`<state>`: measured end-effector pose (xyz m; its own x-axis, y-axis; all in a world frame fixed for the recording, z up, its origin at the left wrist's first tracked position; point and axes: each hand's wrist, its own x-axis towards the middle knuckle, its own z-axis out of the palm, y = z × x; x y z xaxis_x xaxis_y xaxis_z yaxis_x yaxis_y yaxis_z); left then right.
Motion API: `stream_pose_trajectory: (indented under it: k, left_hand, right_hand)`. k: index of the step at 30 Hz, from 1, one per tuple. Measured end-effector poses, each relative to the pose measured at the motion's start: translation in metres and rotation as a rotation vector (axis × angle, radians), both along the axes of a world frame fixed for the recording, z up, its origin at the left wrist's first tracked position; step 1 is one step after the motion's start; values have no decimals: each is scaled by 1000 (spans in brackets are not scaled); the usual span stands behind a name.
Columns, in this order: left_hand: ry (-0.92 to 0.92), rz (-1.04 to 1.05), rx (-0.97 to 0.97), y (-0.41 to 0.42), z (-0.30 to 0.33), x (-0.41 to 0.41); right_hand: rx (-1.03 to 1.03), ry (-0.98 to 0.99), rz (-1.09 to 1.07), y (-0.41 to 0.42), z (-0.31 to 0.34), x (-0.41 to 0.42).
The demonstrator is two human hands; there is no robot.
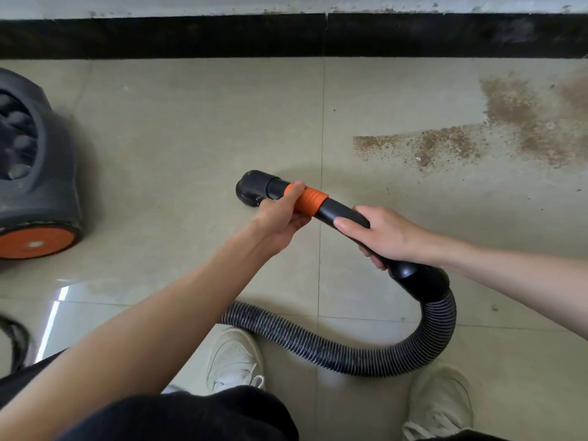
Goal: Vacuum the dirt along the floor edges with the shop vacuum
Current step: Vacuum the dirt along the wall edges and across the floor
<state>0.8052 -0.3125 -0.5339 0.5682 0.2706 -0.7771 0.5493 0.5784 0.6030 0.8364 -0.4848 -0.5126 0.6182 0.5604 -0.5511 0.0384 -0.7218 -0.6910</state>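
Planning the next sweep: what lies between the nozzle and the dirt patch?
Head view: only bare tile and one grout line separate the nozzle from the dirt patch.

Both bare forearms reach forward toward 12 o'clock. The left hand (pixel 280 218) comes in from 7 o'clock — fingers curled under, thumb lying along the top in a closed grip. The right hand (pixel 388 235) enters from 3 o'clock, knuckles up, fingers wrapped over and down — thumb pointing toward 9 o'clock.
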Motion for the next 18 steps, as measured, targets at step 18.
stream_pose_trajectory:
  k: [18]
  left_hand:
    - [7,-279,-200,-29,10,-20]
  right_hand:
    - [-319,-176,96,-34,23,-65]
